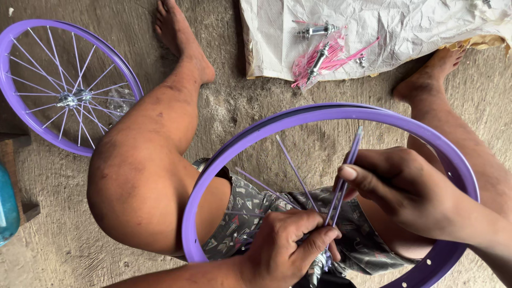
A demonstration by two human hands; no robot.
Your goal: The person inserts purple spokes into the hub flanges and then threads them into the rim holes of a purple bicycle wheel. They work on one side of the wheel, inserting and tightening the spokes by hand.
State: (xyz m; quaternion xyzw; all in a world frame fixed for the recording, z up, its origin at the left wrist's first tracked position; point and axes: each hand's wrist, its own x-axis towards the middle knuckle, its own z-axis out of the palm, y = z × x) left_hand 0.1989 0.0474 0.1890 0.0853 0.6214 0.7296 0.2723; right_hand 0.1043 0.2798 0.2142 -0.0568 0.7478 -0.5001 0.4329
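A purple bicycle rim (330, 113) rests across my lap, around my legs. Inside it, my left hand (285, 248) grips a metal hub (318, 264) low in the middle, with several purple spokes (292, 167) fanning up from it. My right hand (408, 189) pinches a small bundle of purple spokes (349, 162) between thumb and fingers, just above the left hand. The hub is mostly hidden by my fingers.
A finished purple spoked wheel (32, 122) lies on the concrete floor at left. Beyond my feet, a white sheet (405, 26) holds a bundle of pink spokes (330, 58) and metal hubs (316, 31). A blue container (6, 205) stands at the left edge.
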